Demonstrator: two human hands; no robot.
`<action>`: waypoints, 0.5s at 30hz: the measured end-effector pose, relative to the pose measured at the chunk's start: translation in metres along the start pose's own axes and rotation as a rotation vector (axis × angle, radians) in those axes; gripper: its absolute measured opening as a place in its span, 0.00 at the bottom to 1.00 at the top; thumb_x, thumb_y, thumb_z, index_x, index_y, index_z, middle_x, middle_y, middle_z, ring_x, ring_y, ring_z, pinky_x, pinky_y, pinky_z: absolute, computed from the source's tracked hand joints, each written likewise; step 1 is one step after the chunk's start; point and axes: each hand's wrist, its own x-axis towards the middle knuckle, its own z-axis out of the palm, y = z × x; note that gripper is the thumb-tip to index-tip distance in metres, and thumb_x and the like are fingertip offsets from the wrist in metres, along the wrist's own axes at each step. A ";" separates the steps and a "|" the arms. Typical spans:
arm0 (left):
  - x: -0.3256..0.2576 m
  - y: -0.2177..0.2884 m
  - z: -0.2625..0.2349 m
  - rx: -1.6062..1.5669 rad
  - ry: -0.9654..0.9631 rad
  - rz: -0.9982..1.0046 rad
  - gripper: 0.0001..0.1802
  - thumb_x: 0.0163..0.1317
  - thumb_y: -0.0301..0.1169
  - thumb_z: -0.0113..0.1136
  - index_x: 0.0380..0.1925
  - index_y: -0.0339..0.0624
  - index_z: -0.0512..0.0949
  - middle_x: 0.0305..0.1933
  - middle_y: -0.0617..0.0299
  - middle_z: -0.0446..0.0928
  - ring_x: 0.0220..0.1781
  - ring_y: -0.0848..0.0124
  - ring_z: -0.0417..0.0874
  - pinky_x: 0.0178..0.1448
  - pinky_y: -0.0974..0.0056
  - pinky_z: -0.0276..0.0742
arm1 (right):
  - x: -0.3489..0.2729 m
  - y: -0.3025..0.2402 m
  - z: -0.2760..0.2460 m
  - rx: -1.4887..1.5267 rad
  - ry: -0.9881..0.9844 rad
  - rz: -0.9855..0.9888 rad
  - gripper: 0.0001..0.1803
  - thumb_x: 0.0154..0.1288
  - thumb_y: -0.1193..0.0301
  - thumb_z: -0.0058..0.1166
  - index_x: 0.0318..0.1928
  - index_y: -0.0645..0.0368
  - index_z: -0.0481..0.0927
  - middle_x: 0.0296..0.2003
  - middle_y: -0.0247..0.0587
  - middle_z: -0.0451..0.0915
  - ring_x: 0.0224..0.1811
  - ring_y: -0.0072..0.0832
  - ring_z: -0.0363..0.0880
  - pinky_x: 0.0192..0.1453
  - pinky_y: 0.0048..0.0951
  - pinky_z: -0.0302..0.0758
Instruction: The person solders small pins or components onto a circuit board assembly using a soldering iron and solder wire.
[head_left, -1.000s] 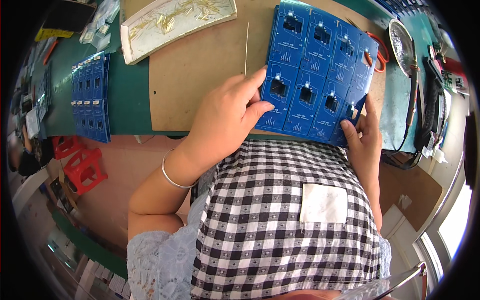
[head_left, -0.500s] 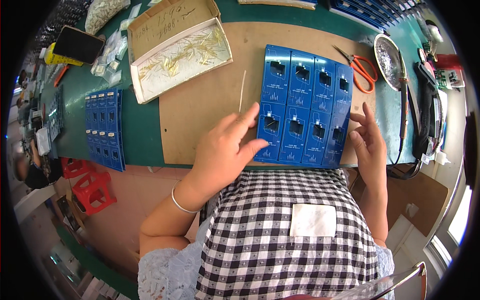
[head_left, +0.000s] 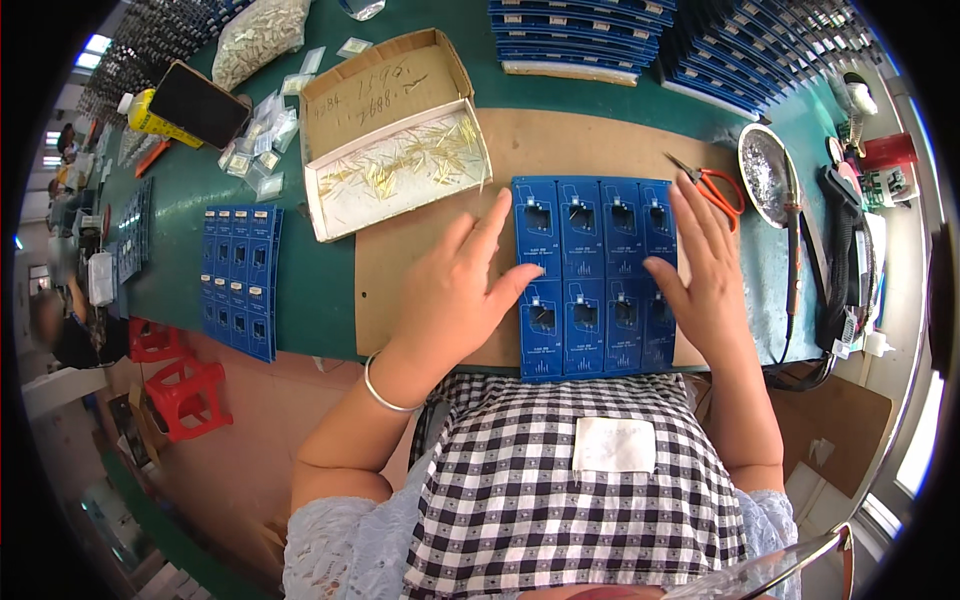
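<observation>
A blue circuit board panel [head_left: 583,262], divided into two rows of small boards with dark square cutouts, lies on the brown work board [head_left: 390,310] at the table's front edge. My left hand [head_left: 455,280] is at its left side, fingers spread, the thumb tip reaching over the panel's edge. Along the right side is my right hand [head_left: 706,265], its fingers stretched out and its thumb over the panel's surface. Neither hand grips anything. Whether the fingertips press on the panel, I cannot tell.
Left of the work board are a cardboard box [head_left: 330,215] of thin gold pins and another blue panel [head_left: 238,280]. On the right lie orange-handled pliers [head_left: 728,200], a metal dish [head_left: 760,160] and a soldering iron [head_left: 796,240]. Stacked blue panels [head_left: 580,40] stand behind.
My right hand has come up from the lower right, onto the panel's right side. The panel now sits straighter. The whole view has shifted, showing more of the table's far side.
</observation>
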 end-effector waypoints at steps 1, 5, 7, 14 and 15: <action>0.006 0.000 0.004 0.087 -0.007 0.028 0.36 0.54 0.42 0.69 0.62 0.44 0.70 0.35 0.59 0.72 0.30 0.65 0.78 0.31 0.62 0.74 | 0.008 -0.001 0.005 -0.028 -0.016 -0.055 0.37 0.62 0.59 0.59 0.69 0.57 0.63 0.71 0.43 0.59 0.73 0.40 0.57 0.73 0.42 0.56; 0.013 -0.003 0.008 0.272 -0.113 0.047 0.42 0.51 0.51 0.68 0.64 0.47 0.68 0.35 0.60 0.71 0.31 0.64 0.78 0.31 0.59 0.75 | 0.024 -0.012 0.030 -0.170 -0.270 -0.129 0.41 0.63 0.48 0.50 0.70 0.57 0.60 0.72 0.43 0.56 0.76 0.39 0.49 0.77 0.48 0.42; 0.008 -0.006 0.009 0.257 -0.090 0.054 0.41 0.52 0.51 0.68 0.64 0.47 0.68 0.36 0.60 0.72 0.32 0.64 0.79 0.33 0.60 0.76 | 0.025 -0.011 0.034 -0.150 -0.200 -0.165 0.41 0.63 0.48 0.51 0.70 0.58 0.60 0.72 0.43 0.55 0.76 0.39 0.49 0.77 0.48 0.42; 0.021 -0.011 -0.071 -0.478 0.327 -0.126 0.11 0.63 0.29 0.61 0.45 0.40 0.80 0.37 0.66 0.78 0.33 0.81 0.72 0.35 0.73 0.69 | 0.021 -0.008 0.037 -0.150 -0.201 -0.148 0.43 0.62 0.47 0.52 0.71 0.57 0.59 0.73 0.42 0.54 0.76 0.39 0.48 0.77 0.48 0.40; 0.023 -0.006 -0.105 -0.608 0.550 0.042 0.07 0.66 0.28 0.57 0.41 0.40 0.79 0.35 0.66 0.77 0.31 0.76 0.73 0.34 0.70 0.70 | 0.021 -0.007 0.037 -0.137 -0.199 -0.145 0.43 0.62 0.47 0.52 0.71 0.57 0.59 0.73 0.42 0.54 0.76 0.39 0.48 0.77 0.48 0.39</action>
